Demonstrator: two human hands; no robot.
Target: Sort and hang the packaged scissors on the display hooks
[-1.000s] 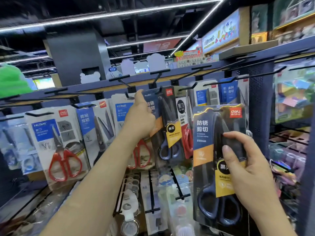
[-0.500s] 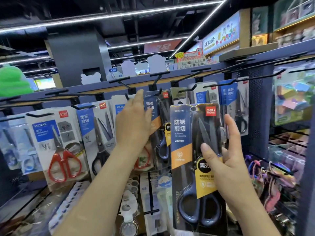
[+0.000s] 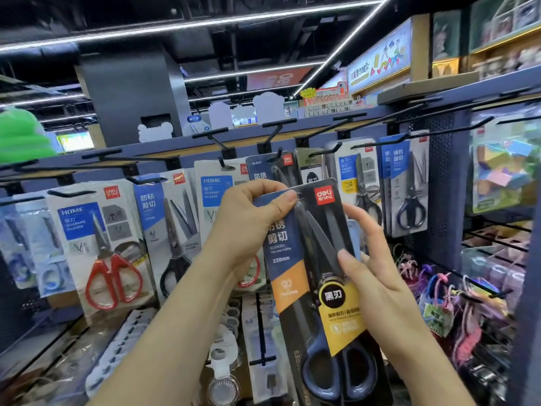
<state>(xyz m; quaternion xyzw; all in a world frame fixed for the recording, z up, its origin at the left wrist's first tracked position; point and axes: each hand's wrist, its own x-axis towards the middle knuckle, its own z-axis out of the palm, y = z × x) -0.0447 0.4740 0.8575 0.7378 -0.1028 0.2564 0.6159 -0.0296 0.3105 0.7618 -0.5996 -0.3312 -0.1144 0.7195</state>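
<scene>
Gripping scissors pack [image 3: 292,259], near-upright, handles [image 3: 336,376] down

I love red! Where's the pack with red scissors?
In the head view, the red-handled scissors pack hangs at the left, beside the black-handled scissors pack; another red pair peeks from behind the left hand.

Pack [image 3: 310,259]: centre, tilted, before the hung packs [image 3: 102,238].
Left hand [image 3: 248,221]: on the pack's upper left corner.
Right hand [image 3: 371,276]: on the pack's right edge, lower down.
Hung packs: in a row behind both hands.
Hooks [image 3: 279,123]: above the row, jutting from the rail [image 3: 187,145].
Trinkets [image 3: 439,291]: right, below the row.
</scene>
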